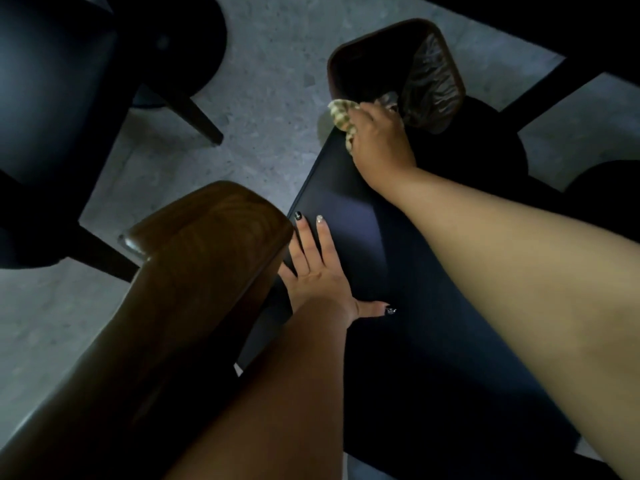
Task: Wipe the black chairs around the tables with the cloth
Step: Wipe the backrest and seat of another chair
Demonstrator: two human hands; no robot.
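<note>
Grey speckled concrete floor, dimly lit, seen from above. Black chair seat filling the middle of the view, smooth and faintly glossy, with a brown wooden backrest curving along its left side. Left hand laid flat on the seat just beside the backrest, fingers straight and slightly spread, thumb stretched out to the right, nails painted dark with one pale and glittery. Right arm reaching across the seat from the lower right. Right hand at the far edge of the seat, fingers curled down over a bunched cloth, pressing it against the seat's far corner. Cloth pale with a darker greenish pattern, poking out to the left of the knuckles and along the thumb side; most of it hidden under the hand. Small dark bin on the floor just beyond the right hand, lined with a crumpled bag, its rim close to the fingertips. Second black chair at upper left, well apart from the first, with a dark leg angling down to the floor. Dark table frame crossing the upper right corner.
</note>
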